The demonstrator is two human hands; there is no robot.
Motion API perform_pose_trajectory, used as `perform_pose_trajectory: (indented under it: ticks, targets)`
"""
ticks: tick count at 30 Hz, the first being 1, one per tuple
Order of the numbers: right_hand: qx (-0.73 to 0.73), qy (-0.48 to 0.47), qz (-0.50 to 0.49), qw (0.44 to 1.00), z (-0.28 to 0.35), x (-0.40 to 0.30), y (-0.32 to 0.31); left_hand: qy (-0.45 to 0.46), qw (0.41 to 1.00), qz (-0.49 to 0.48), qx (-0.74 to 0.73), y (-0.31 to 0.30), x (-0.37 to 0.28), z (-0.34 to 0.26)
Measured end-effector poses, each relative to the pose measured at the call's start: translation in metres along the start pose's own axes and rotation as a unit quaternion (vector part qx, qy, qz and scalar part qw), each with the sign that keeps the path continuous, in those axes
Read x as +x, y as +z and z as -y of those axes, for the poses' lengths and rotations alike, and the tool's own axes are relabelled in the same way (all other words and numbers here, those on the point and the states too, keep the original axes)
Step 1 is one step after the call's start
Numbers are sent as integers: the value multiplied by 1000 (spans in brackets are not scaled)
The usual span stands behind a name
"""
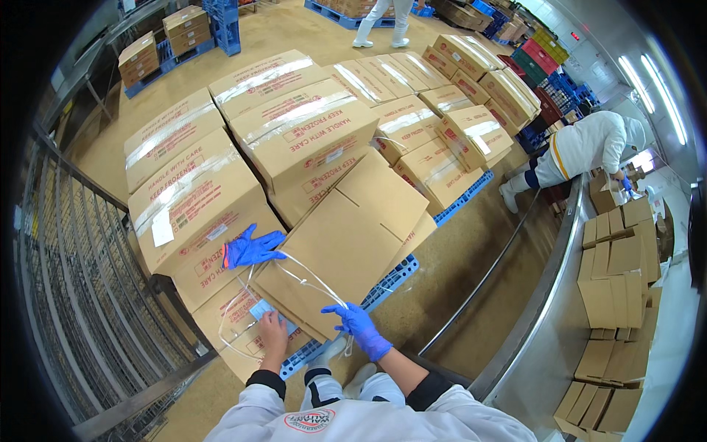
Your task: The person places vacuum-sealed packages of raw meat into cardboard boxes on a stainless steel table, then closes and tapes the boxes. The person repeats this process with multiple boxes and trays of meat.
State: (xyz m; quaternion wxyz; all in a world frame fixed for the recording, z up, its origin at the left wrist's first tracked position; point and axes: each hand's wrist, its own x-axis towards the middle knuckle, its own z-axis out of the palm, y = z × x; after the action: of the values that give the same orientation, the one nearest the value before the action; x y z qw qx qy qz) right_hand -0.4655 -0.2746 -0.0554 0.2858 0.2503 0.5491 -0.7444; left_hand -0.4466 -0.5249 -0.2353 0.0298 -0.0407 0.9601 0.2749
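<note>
My bare left hand (pixel 274 336) has its fingers on a light blue slip (pixel 261 309) in front of a printed carton. My right hand (pixel 362 330), in a blue disposable glove, holds a white cord (pixel 314 274), with its index finger pointing left. The cord crosses a stack of flattened cardboard cartons (pixel 353 226) leaning against closed cartons, and loops down towards my left hand. An empty-looking blue glove (pixel 253 247) with an orange cuff lies to the left of the flattened stack.
Taped cartons (pixel 309 116) stand stacked on blue plastic pallets (pixel 395 276). A metal rack (pixel 83 265) borders the left. On the right runs a steel-edged counter (pixel 544 309) with open cartons (pixel 613 298). A co-worker (pixel 585 146) bends over it; another person's legs (pixel 382 22) show at the top.
</note>
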Motion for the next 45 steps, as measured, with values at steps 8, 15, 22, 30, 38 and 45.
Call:
perform_pose_trajectory:
  ticks: [8, 15, 22, 30, 38, 45]
  targets:
    - [-27, 33, -3, 999, -18, 5, -1, -29, 999, -18, -27, -38, -3, 57]
    - [-202, -66, 35, 977, -47, 19, -1, -153, 982, 36, 101, -35, -21, 7]
    - [-400, -102, 94, 906, -51, 13, 18, -57, 995, -18, -74, -8, -39, 25]
    - [208, 44, 261, 942, -73, 26, 38, 73, 924, 59, -370, -105, -45, -128]
    - [228, -5, 256, 939, -11, 2, 33, 216, 917, 110, -316, -138, -19, -141]
    - [216, -37, 140, 966, -3, 6, -24, -3, 964, -62, -258, -94, 83, -67]
